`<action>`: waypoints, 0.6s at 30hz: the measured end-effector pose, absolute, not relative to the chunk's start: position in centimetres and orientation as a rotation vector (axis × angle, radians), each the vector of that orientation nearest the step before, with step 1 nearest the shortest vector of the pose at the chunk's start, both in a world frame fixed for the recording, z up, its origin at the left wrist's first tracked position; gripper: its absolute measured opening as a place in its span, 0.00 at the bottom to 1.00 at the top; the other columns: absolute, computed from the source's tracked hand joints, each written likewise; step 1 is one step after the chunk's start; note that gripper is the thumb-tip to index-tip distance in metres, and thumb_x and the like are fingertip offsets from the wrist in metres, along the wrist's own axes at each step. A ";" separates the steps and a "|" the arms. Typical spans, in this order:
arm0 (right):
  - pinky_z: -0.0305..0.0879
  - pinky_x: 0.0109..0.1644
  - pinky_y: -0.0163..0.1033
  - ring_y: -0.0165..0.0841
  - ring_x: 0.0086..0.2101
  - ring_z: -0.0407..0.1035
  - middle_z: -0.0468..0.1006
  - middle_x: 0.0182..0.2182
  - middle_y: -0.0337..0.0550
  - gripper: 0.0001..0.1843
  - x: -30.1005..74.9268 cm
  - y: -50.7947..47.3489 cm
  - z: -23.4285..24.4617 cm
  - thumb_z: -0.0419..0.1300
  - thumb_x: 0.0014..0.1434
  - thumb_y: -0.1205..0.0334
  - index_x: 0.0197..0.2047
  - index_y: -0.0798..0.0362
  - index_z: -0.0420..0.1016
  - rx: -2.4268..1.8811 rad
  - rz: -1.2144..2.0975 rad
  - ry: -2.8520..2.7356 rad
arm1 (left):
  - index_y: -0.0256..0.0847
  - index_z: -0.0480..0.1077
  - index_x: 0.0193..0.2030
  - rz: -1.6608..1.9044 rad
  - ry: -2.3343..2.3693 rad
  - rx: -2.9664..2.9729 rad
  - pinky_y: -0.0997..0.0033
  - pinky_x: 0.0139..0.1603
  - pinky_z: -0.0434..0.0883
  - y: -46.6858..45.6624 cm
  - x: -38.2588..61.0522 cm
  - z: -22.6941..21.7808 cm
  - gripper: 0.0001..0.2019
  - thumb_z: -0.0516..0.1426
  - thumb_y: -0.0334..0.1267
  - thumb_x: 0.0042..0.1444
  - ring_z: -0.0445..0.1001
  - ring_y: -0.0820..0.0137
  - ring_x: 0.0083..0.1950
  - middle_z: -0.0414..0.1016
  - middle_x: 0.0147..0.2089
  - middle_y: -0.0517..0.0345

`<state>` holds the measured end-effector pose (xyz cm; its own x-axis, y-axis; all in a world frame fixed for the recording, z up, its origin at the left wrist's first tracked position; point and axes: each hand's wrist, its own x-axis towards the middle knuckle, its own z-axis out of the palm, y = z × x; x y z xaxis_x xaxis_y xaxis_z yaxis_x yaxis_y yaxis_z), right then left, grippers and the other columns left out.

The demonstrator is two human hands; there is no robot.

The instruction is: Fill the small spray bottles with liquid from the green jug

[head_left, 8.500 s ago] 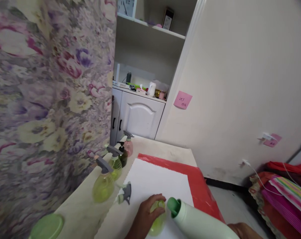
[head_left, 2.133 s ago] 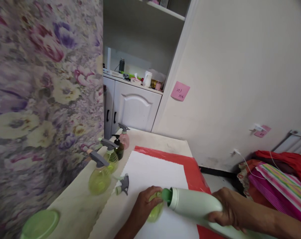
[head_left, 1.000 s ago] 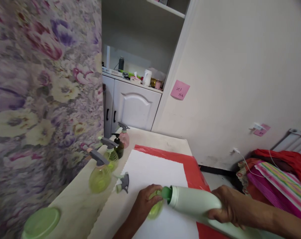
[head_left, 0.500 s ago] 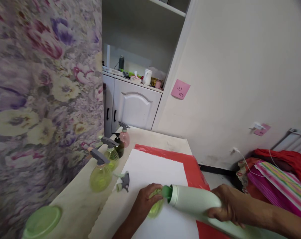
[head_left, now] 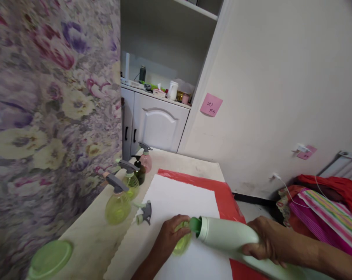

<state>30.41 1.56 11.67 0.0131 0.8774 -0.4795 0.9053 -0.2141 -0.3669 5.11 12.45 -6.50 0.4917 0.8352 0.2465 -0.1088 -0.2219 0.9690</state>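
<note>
My left hand is closed round the top of a small yellow-green spray bottle with no head on it, standing on white paper. My right hand grips a large pale green detergent bottle, tilted to near level with its mouth facing left. Its green spout sits right at the small bottle's opening; whether liquid flows I cannot tell. On the paper's left edge lies a loose grey and green spray head. A green lid rests at the table's lower left.
Along the table's left side stand two yellow-green spray bottles, a dark pump bottle and a pink spray bottle. Red plastic sheeting lies under the paper. A white cabinet stands behind; folded cloths are piled at right.
Almost nothing differs. Both hands and both bottles keep their places, with only a very slight shift of the camera view.
</note>
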 end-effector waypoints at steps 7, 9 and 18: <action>0.53 0.12 0.26 0.24 0.13 0.58 0.64 0.13 0.32 0.15 31.5 1.1 9.6 0.61 0.53 0.50 0.29 0.54 0.70 2.247 -1.144 1.931 | 0.43 0.77 0.41 1.001 0.673 1.544 0.70 0.50 0.68 12.4 5.2 -6.9 0.09 0.61 0.39 0.54 0.76 0.63 0.46 0.80 0.42 0.56; 0.53 0.12 0.25 0.23 0.14 0.58 0.63 0.13 0.31 0.18 31.9 0.9 8.7 0.61 0.52 0.47 0.29 0.54 0.69 2.261 -1.225 1.947 | 0.43 0.77 0.41 1.008 0.685 1.547 0.69 0.51 0.68 12.5 5.2 -7.0 0.09 0.61 0.38 0.54 0.76 0.62 0.47 0.80 0.42 0.56; 0.50 0.15 0.25 0.21 0.15 0.57 0.65 0.16 0.33 0.21 31.0 0.3 7.5 0.65 0.48 0.43 0.25 0.54 0.68 2.291 -1.621 2.037 | 0.42 0.77 0.42 1.000 0.747 1.586 0.66 0.52 0.69 12.6 5.4 -6.9 0.11 0.60 0.38 0.52 0.77 0.59 0.48 0.82 0.44 0.53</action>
<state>31.04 0.32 7.48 -0.0975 0.9055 -0.4130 0.6057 -0.2753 -0.7465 5.41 12.61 -6.86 0.4525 0.8631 0.2242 -0.0299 -0.2366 0.9711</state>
